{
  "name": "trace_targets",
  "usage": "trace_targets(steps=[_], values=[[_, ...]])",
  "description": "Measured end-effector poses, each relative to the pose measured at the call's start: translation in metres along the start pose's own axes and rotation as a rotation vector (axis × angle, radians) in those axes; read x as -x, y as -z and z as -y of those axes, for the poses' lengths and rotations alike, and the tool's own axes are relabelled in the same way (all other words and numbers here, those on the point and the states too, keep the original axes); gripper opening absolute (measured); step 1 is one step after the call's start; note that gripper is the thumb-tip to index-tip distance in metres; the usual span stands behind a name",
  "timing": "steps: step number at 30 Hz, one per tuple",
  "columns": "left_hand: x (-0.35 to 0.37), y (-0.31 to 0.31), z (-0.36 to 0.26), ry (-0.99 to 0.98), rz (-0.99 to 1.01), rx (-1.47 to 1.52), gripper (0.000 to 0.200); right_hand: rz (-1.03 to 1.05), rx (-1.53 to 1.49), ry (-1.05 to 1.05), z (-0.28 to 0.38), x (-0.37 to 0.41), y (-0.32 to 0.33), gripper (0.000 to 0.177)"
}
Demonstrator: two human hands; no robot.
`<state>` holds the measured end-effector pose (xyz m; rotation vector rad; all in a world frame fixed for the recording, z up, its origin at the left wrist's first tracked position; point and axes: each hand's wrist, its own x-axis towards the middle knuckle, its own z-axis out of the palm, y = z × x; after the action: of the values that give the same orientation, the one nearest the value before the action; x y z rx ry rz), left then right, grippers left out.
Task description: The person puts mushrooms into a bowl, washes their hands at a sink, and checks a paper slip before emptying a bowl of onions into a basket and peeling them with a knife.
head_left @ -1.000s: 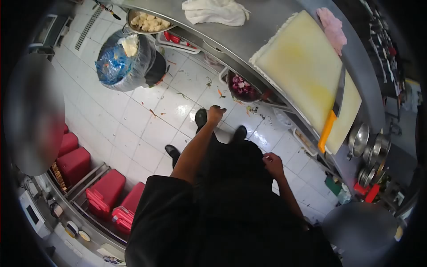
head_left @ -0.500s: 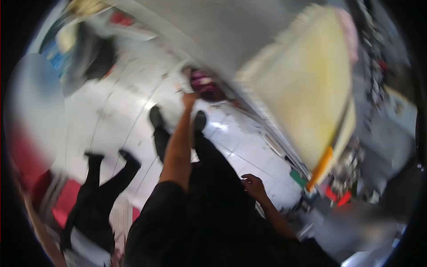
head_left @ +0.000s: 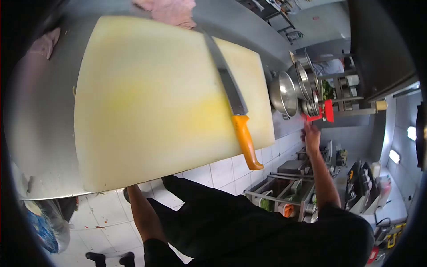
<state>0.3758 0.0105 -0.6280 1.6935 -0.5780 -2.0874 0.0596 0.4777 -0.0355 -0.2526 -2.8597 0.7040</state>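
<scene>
A large white cutting board [head_left: 151,98] with yellow stains lies on the steel counter [head_left: 40,164]. Across its right part rests a knife with an orange handle [head_left: 247,144], touched by neither hand. My left forearm [head_left: 144,218] runs up to the board's front edge, where the counter hides the hand and whatever it may hold. On the right my right hand [head_left: 311,135] is raised just below a red object [head_left: 329,110] beside steel bowls [head_left: 283,94]. Its fingers are blurred, and whether they touch the red object is unclear.
Pink cloths [head_left: 173,11] lie at the counter's back and left. Low on the right is an open unit with containers of vegetables [head_left: 287,209]. Another person [head_left: 328,66] is partly visible beyond a shelf. Someone's dark shoes [head_left: 126,259] show at the bottom left, near plastic bags [head_left: 49,227].
The view has swung from the floor to the counter. My left hand, earlier low by a dark purple item, is now hidden under the counter edge. My right hand has risen toward the red object.
</scene>
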Motion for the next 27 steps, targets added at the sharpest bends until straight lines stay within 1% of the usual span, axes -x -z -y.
trace_targets(steps=[1,2,4,5,6,7,8,9,11,12,13,14,15,16,17,18,19,20,21,22,23,24,25,26,27], values=[[0.003,0.002,-0.007,0.005,0.013,0.033,0.035,0.003,-0.120,-0.040,0.018,-0.010,-0.007,0.044],[0.009,0.004,-0.012,0.002,0.030,0.064,0.035,0.048,-0.164,-0.119,0.023,-0.029,-0.010,0.048],[0.029,0.019,-0.018,-0.050,0.091,0.082,0.035,0.080,-0.237,-0.216,0.044,-0.037,-0.024,0.049],[0.041,0.032,-0.020,-0.135,0.150,0.018,0.035,0.161,-0.294,-0.260,0.045,-0.043,-0.027,0.049],[0.053,0.052,-0.018,-0.311,0.243,-0.170,0.037,0.246,-0.351,-0.302,0.044,-0.048,-0.030,0.049],[0.066,0.073,-0.017,-0.503,0.307,-0.336,0.043,0.340,-0.406,-0.342,0.044,-0.051,-0.033,0.050],[0.085,0.089,-0.023,-0.717,0.309,-0.628,0.046,0.415,-0.507,-0.369,0.053,-0.049,-0.035,0.034],[0.107,0.106,-0.029,-0.924,0.295,-0.927,0.050,0.446,-0.565,-0.361,0.041,-0.058,-0.042,0.028],[0.146,0.144,-0.027,-0.758,0.256,-0.884,0.054,0.516,-0.684,-0.336,0.008,-0.080,-0.063,0.019],[0.180,0.161,-0.034,-0.811,0.205,-0.976,0.056,0.500,-0.706,-0.344,0.021,-0.071,-0.063,0.013],[0.211,0.168,-0.041,-0.868,0.168,-1.063,0.057,0.502,-0.742,-0.328,0.022,-0.070,-0.069,0.014],[0.232,0.189,-0.045,-0.914,0.189,-1.103,0.059,0.489,-0.778,-0.313,0.016,-0.074,-0.069,0.014],[0.257,0.204,-0.044,-0.962,0.120,-1.085,0.061,0.469,-0.813,-0.302,0.011,-0.075,-0.068,0.015],[0.280,0.228,-0.046,-0.871,0.148,-1.018,0.052,0.434,-0.852,-0.285,0.021,-0.066,-0.059,0.015],[0.300,0.254,-0.051,-1.014,0.187,-1.237,0.032,0.401,-0.885,-0.275,0.031,-0.056,-0.053,0.016],[0.317,0.268,-0.057,-0.762,0.209,-1.021,0.030,0.368,-0.917,-0.257,0.052,-0.044,-0.044,0.016],[0.334,0.283,-0.063,-0.522,0.185,-0.735,0.032,0.369,-0.926,-0.227,0.070,-0.030,-0.036,0.021],[0.350,0.298,-0.068,-0.330,0.106,-0.468,0.037,0.375,-0.935,-0.196,0.090,-0.017,-0.027,0.026],[0.367,0.312,-0.081,-0.380,0.103,-0.513,0.035,0.390,-0.942,-0.158,0.109,-0.006,-0.017,0.031],[0.386,0.324,-0.095,-0.430,0.097,-0.557,0.033,0.381,-0.916,-0.117,0.126,0.010,-0.011,0.042],[0.401,0.327,-0.108,-0.468,0.065,-0.501,0.029,0.400,-0.894,-0.064,0.147,0.025,-0.010,0.052],[0.426,0.323,-0.127,-0.464,-0.003,-0.445,0.023,0.483,-0.877,-0.020,0.166,0.037,-0.004,0.059],[0.455,0.310,-0.152,-0.399,-0.094,-0.360,0.016,0.593,-0.863,0.026,0.179,0.050,-0.001,0.067],[0.484,0.296,-0.173,-0.332,-0.183,-0.260,0.011,0.651,-0.842,0.039,0.197,0.072,-0.001,0.065],[0.506,0.278,-0.192,-0.312,-0.243,-0.166,0.008,0.700,-0.827,0.072,0.214,0.089,0.000,0.063]])
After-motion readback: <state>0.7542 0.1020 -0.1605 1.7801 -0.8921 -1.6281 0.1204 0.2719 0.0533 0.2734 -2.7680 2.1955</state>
